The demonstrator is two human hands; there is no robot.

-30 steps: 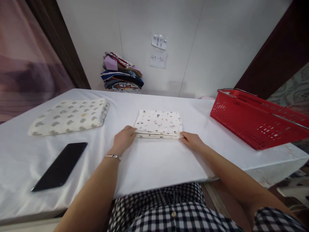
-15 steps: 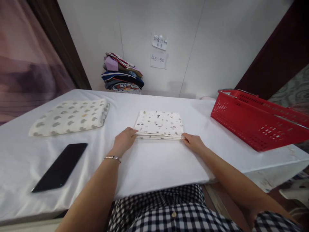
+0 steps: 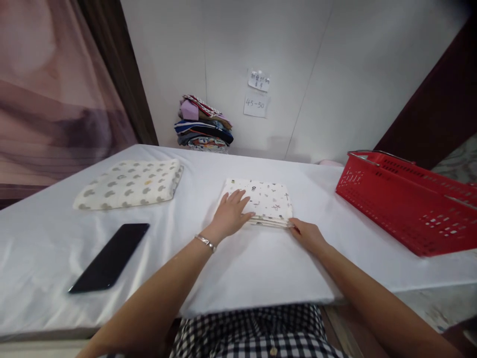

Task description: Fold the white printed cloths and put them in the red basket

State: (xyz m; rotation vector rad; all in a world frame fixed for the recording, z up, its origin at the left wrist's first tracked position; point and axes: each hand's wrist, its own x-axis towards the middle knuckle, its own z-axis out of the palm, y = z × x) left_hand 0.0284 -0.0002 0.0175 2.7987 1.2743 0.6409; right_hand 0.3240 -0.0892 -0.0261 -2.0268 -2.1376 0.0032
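Observation:
A white cloth with small printed figures (image 3: pixel 270 199) lies folded in layers on the table in front of me. My left hand (image 3: pixel 231 214) rests flat on its left part, fingers spread, covering the near left corner. At the near right corner, my right hand (image 3: pixel 307 234) pinches the folded edge between thumb and fingers. To the left lies a second folded cloth, cream with grey mouse-head shapes (image 3: pixel 130 184).
A black flat tablet-like slab (image 3: pixel 111 257) lies at the left on the white-covered table (image 3: pixel 261 273). At the right stands a red plastic basket (image 3: pixel 395 204). A stack of folded clothes (image 3: pixel 204 124) sits at the back against the wall, near two paper notes (image 3: pixel 255 106).
My left hand has let go of the near left corner and moved onto the cloth's top, fingers spread. My right hand keeps its corner. The view has shifted slightly.

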